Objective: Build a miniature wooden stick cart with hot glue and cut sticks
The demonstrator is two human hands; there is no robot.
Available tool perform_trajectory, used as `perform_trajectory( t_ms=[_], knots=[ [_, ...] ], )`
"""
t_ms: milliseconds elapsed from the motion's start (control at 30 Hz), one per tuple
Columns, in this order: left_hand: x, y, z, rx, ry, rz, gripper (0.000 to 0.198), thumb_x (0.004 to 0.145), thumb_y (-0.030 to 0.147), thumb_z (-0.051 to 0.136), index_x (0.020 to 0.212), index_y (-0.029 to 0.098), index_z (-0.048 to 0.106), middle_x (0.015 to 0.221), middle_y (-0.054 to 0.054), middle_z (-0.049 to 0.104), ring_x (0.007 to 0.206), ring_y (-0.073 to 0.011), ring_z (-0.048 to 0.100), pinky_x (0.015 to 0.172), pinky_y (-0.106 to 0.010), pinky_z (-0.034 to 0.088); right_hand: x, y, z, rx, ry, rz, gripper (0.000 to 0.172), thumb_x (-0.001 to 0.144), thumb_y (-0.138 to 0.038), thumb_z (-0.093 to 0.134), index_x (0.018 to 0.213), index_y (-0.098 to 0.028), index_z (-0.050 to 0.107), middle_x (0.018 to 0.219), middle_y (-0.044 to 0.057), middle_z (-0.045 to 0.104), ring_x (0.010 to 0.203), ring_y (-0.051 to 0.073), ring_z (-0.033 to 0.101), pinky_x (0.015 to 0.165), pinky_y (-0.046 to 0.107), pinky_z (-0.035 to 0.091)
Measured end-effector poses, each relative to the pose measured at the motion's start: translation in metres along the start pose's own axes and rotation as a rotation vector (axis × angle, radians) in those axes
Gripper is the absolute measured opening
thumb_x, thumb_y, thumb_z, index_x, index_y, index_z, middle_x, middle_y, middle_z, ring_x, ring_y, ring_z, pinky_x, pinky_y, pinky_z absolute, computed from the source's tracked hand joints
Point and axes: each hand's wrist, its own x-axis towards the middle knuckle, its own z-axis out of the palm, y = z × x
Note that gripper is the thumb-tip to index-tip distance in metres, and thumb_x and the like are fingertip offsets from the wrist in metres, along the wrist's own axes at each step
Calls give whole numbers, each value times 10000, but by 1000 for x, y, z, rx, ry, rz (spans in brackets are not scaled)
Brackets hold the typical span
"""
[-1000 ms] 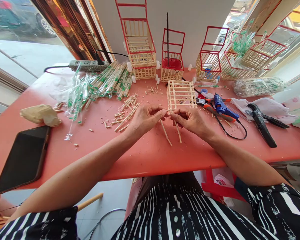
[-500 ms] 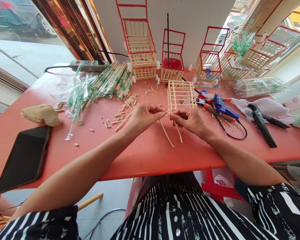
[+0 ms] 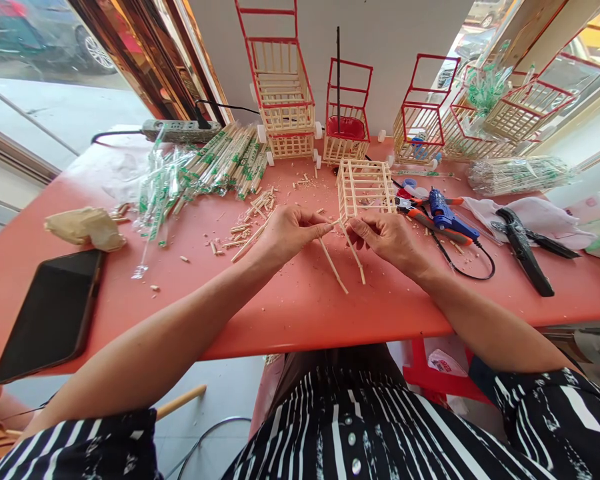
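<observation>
My left hand [image 3: 295, 233] is closed, thumb and forefinger pinching the left end of a short crosspiece. That piece belongs to a small three-sided frame of thin wooden sticks [image 3: 333, 265], with two legs slanting down toward the table's front edge. My right hand [image 3: 380, 240] is curled at the frame's right corner, its fingertips against the right leg; some of its fingers are hidden. Just beyond both hands stands a bare wooden stick cage [image 3: 365, 190] with open slatted sides.
Cut stick pieces [image 3: 257, 213] and wrapped chopsticks [image 3: 225, 160] lie left. A blue glue gun [image 3: 447, 217], pliers [image 3: 415, 213] and a black-handled cutter [image 3: 525, 253] lie right. Red-trimmed miniature carts [image 3: 285, 87] line the wall. A phone [image 3: 50, 310] rests at the near left.
My right fingers have shifted slightly right and loosened from the corner, so more of the right leg shows. My left hand keeps its pinch. The view has moved a little.
</observation>
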Motion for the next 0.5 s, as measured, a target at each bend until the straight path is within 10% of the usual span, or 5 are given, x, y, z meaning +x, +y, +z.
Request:
perform_trajectory(
  t_ms=[500],
  knots=[
    [-1, 6, -2, 77, -14, -54, 243, 733, 438, 823, 760, 198, 850, 490, 54, 476, 488, -103, 394, 526, -270, 281, 15, 28, -14, -261, 100, -3, 399, 1058, -485, 586, 1212, -178, 789, 1221, 128, 814, 1037, 243, 750, 916, 352, 580]
  ],
)
